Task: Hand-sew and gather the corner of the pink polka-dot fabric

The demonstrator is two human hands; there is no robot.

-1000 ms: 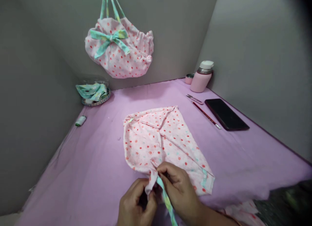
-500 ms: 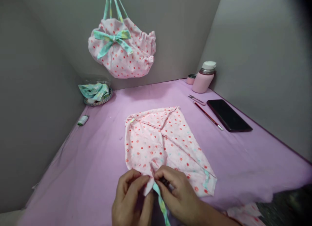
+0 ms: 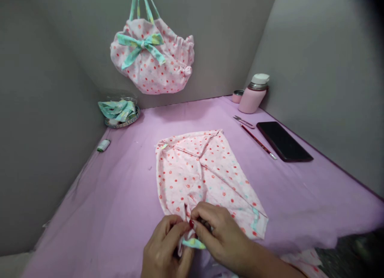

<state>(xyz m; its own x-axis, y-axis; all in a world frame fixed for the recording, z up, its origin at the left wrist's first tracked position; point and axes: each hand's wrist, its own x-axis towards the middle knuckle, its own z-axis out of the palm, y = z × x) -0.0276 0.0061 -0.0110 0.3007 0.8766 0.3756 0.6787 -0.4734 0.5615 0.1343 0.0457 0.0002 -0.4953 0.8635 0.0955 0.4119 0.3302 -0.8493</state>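
Observation:
A pink cloth printed with small red flowers lies on the table, its near edge gathered up between my hands. My left hand is closed, thumb and fingers pinching that gathered edge. Right beside it, my right hand pinches the same gathered spot, the fingertips of both hands almost meeting. A mint-green and yellow fabric strip shows just below the fingertips, partly hidden by the right hand. A small dark red spot sits at the right fingertips; I cannot tell whether it is a nail.
A matching gathered pink piece with a mint bow hangs at the back. A basket holds mint fabric. On the right are thread snips, a pencil, a phone and a pink bottle. A small white roll lies left.
The mint strip hung down toward me; now it lies sideways, folded under the fingertips. My left hand has shifted slightly right and turned. The view has moved a little.

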